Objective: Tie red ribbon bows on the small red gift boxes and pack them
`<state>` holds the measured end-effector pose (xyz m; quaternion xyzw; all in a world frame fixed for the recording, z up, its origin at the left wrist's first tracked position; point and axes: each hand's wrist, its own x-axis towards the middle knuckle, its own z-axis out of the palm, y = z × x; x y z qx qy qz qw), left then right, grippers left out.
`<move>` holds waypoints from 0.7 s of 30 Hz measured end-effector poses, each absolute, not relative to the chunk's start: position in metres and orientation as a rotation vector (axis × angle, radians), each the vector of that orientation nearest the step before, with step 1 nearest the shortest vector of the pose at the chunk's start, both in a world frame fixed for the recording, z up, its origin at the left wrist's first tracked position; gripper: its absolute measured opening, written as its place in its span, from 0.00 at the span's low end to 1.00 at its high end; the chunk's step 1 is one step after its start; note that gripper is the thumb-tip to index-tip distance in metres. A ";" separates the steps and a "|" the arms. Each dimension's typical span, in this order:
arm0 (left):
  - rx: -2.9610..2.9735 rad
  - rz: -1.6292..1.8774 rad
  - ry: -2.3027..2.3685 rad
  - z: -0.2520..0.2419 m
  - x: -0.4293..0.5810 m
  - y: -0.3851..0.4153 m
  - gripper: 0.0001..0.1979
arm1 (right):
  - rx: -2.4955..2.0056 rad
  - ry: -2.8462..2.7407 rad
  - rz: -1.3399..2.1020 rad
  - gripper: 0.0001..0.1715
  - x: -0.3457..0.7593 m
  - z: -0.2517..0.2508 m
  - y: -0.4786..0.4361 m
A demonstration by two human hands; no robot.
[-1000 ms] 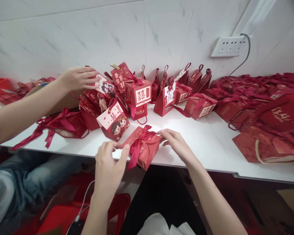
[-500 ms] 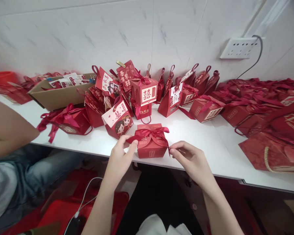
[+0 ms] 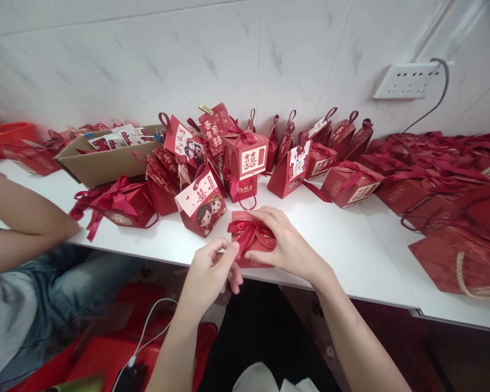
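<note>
In front of me near the table's front edge stands a red gift box (image 3: 255, 262) with folded top flaps. A red ribbon (image 3: 245, 231) is tied across its top in a bow. At the box's front left my left hand (image 3: 210, 275) pinches a ribbon tail between thumb and forefinger, its other fingers curled below. My right hand (image 3: 288, 242) reaches over the right half of the box from above, thumb on the near side and fingers on the far side, gripping it. That hand hides the bow's right part.
Behind stand several red gift boxes and bags, one with a cartoon couple (image 3: 204, 201). An open cardboard box (image 3: 93, 163) holds packets at the left. Many boxes crowd the right, by a bag with a rope handle (image 3: 459, 261). Another person's arm (image 3: 28, 220) rests at the left edge.
My right hand has let go of the right ribbon end and moved left over the box top. My left hand has shifted slightly down and right, bringing the ribbon tail toward the front.
</note>
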<state>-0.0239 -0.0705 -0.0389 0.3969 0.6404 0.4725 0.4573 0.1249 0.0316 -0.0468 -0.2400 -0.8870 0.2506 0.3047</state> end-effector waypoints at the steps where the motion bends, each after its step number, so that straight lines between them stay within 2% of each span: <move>1: 0.954 1.156 1.551 -0.040 -0.022 -0.072 0.17 | -0.654 -2.343 0.661 0.35 0.125 -0.047 0.031; 7: 0.890 1.187 1.468 -0.047 -0.016 -0.080 0.17 | -0.724 -2.325 0.649 0.35 0.124 -0.048 0.029; 14: 0.919 1.123 1.476 -0.053 -0.014 -0.090 0.18 | -0.737 -2.319 0.648 0.29 0.122 -0.048 0.028; 19: 1.048 1.103 1.681 -0.046 -0.046 -0.083 0.22 | -0.675 -2.203 0.909 0.43 0.135 -0.049 0.034; 21: 1.125 1.209 1.831 -0.041 -0.063 -0.071 0.22 | -0.741 -1.984 1.012 0.38 0.142 -0.052 0.040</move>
